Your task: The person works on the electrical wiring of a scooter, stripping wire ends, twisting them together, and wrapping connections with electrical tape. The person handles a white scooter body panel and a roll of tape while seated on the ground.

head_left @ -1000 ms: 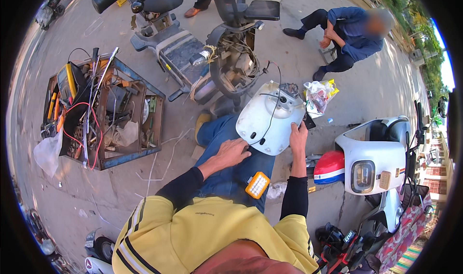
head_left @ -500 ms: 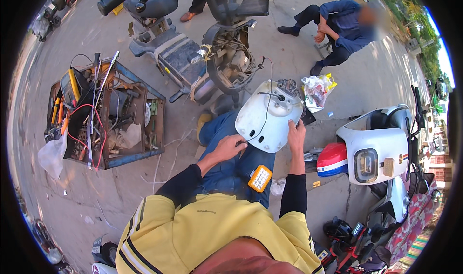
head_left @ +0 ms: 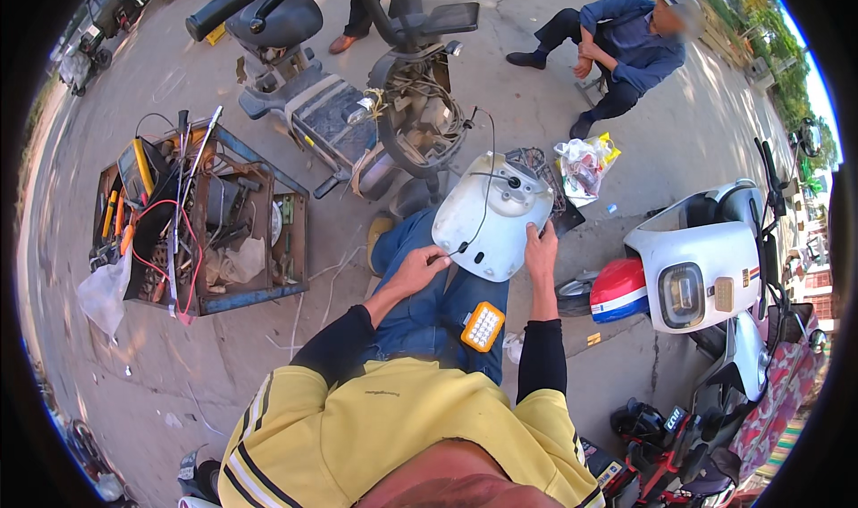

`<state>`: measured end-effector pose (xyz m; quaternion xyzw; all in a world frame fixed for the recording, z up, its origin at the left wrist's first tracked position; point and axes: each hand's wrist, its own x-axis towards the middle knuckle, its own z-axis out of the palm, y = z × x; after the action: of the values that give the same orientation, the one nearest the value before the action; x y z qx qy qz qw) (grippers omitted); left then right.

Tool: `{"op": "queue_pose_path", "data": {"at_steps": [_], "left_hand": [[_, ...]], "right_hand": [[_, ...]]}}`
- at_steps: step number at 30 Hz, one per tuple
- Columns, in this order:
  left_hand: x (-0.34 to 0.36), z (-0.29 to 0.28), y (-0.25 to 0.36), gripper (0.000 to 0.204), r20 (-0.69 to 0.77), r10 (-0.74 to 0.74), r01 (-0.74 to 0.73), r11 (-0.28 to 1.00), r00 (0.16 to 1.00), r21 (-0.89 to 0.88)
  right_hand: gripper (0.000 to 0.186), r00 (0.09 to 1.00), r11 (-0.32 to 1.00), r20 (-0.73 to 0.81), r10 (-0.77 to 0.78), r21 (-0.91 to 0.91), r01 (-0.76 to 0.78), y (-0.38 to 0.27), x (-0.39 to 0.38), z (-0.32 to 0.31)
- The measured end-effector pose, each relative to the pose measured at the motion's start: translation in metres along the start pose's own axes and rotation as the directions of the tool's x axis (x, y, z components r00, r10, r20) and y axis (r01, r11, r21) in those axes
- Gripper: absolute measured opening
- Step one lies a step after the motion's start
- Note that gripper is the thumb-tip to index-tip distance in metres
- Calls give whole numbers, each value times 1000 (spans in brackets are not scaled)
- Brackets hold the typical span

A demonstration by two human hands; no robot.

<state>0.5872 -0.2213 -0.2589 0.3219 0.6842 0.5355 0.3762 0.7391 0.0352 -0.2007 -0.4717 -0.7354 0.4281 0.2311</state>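
Observation:
A white plastic scooter panel (head_left: pixel 493 220) rests tilted over my knees, with two dark slots near its lower edge. A thin black cable (head_left: pixel 487 195) crosses its face, running up toward the stripped scooter (head_left: pixel 420 106). My left hand (head_left: pixel 418 270) pinches the cable's lower end beside the left slot; whether the tip is in the slot I cannot tell. On the panel's right edge, my right hand (head_left: pixel 540 254) is closed, thumb on the upper face and fingers partly hidden beneath. An orange work light (head_left: pixel 483 327) lies on my thigh.
At left stands a rusty metal toolbox (head_left: pixel 253 301) full of tools and wires. A plastic bag (head_left: pixel 585 167) lies beyond the panel. One person (head_left: pixel 630 48) sits at the far right; another's legs show behind the scooter. A white scooter (head_left: pixel 706 271) stands at right.
My left hand has moved slightly up and left with the cable end, closer to the left slot. The panel has shifted a little left, my right hand still on its edge.

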Motion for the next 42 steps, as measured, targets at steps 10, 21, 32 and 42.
{"op": "queue_pose_path", "data": {"at_steps": [10, 21, 32, 42], "left_hand": [[-1, -4, -10, 23, -11, -1, -1, 995, 1000, -98], [-7, -9, -1, 23, -7, -18, 16, 982, 1000, -188], [-46, -17, 18, 17, 146, 69, -43, 984, 987, -173], [-63, -10, 42, 14, 350, 77, -53, 996, 934, -77]], "right_hand": [[36, 999, 999, -24, -41, -29, 40, 11, -4, 4], [45, 997, 995, -61, -55, -91, 49, 14, -9, 8], [42, 998, 998, -28, -58, 7, 58, 7, -17, 16], [38, 989, 987, 17, -145, 69, 143, 6, -14, 42]]}}
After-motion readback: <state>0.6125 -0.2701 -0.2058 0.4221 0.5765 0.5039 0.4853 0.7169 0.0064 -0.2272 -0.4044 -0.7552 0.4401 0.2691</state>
